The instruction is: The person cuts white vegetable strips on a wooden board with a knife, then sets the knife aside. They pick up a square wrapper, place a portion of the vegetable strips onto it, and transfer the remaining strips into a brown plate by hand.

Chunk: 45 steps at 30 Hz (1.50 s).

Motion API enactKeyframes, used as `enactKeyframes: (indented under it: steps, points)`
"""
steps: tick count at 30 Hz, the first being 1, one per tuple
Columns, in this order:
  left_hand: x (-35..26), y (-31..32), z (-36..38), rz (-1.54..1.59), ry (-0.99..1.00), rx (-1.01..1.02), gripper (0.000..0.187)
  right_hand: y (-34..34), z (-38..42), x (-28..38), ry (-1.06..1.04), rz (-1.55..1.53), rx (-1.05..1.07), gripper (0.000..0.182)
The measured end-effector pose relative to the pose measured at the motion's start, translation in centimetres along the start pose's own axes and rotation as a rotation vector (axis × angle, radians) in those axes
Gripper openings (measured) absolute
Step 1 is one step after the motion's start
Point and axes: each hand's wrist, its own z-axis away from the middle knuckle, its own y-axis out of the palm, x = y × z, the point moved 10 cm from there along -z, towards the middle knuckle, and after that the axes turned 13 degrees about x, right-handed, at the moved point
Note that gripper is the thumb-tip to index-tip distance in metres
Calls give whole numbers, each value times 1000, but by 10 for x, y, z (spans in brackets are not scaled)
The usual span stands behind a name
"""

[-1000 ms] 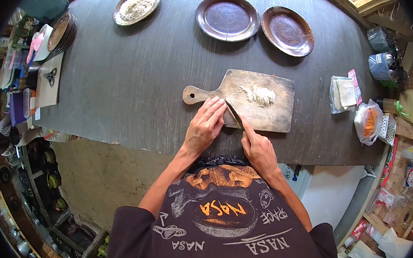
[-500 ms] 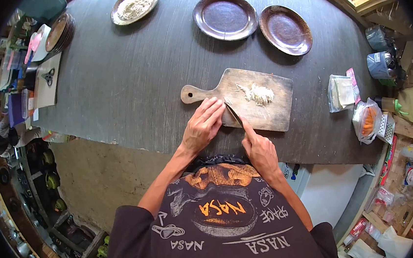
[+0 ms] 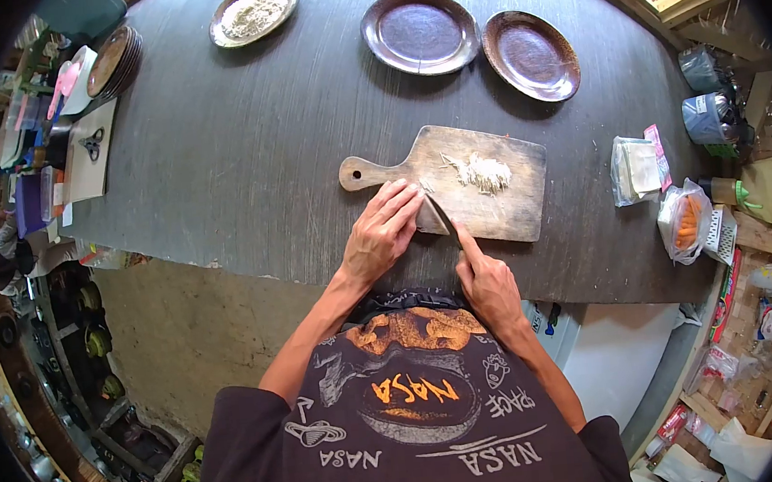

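A wooden cutting board [image 3: 498, 208] lies on the dark table, its handle toward the left. Pale thin shreds [image 3: 483, 174] are heaped on its middle, and a few bits lie by my left fingertips. My right hand [image 3: 491, 285] is closed around a knife [image 3: 441, 214], whose dark blade slants up and left to the fingers of my left hand [image 3: 385, 229]. Those fingers are bent and pressed together on the board's left part, near the handle. Whatever they pin down is hidden beneath them.
Two brown plates [image 3: 423, 70] [image 3: 530, 56] sit beyond the board. A plate of whitish shreds [image 3: 256, 10] stands at the far left. To the right are a clear packet [image 3: 635, 170], bagged carrots [image 3: 686, 223] and a grater [image 3: 721, 235]. Scissors [image 3: 93, 145] and stacked plates [image 3: 113, 63] lie left.
The knife and my right hand have shifted very slightly. My left hand stays in nearly the same place on the board. The shreds look unchanged.
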Motion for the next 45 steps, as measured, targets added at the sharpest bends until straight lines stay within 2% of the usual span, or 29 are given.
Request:
enactKeyframes:
  steps: [12,21,27,30,32,41,45]
  points:
    - [0,-2,1,36,-40,-7,35,-7,-12,8,-12,-1,-17,63]
    - [-4,-3,-2,-5,-15,6,37,-8,0,2,89,61,58,67]
    - [1,-1,0,28,23,36,36,-3,2,3,32,18,-3,66]
    - [3,-3,1,82,14,21,34,-6,2,11,-25,-6,-124,63]
    - [5,-4,1,106,8,3,33,0,-1,15,39,25,-70,61]
    - [1,-7,-9,88,34,-22,34,2,5,24,106,29,-220,61]
    - [10,-16,-11,190,-15,-69,32,7,6,33,122,-29,-242,57]
